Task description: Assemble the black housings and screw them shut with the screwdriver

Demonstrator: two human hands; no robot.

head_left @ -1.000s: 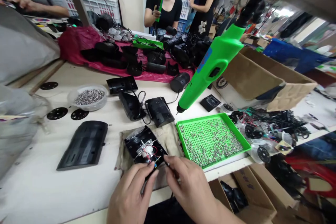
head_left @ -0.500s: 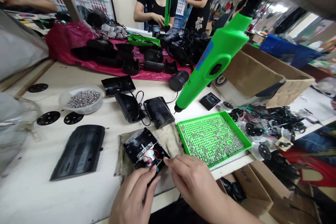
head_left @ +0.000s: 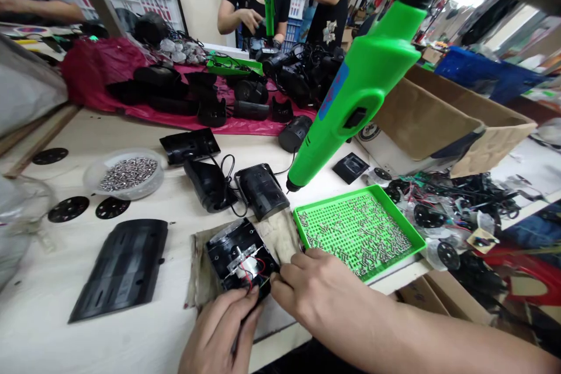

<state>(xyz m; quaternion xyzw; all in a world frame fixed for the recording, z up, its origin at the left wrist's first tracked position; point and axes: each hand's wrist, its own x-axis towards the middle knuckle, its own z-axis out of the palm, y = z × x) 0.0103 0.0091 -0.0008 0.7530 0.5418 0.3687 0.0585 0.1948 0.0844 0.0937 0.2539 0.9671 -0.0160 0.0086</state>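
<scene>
An open black housing (head_left: 232,245) with red wires and a white part inside rests on a worn cloth pad (head_left: 199,272) near the table's front edge. My left hand (head_left: 225,327) pinches the housing's near side, thumb and fingers together. The fingers of my right hand (head_left: 307,283) are closed at its right corner, by the wires; anything tiny between them is hidden. Just right of the pad lies a green tray (head_left: 363,234) of screws. Above it hangs a green electric screwdriver (head_left: 346,105), tip pointing down, touched by neither hand.
A curved black cover (head_left: 123,269) lies at left, below a bowl of screws (head_left: 127,174) and black discs (head_left: 69,209). Behind the pad are black housings with cables (head_left: 263,190). Cardboard box (head_left: 433,117) and wired parts stand right. Across the table a person (head_left: 254,6) works.
My right hand has shifted slightly left and turned, with more forearm showing. My left hand stays at the housing. The view has moved a little; the person opposite has moved a hand.
</scene>
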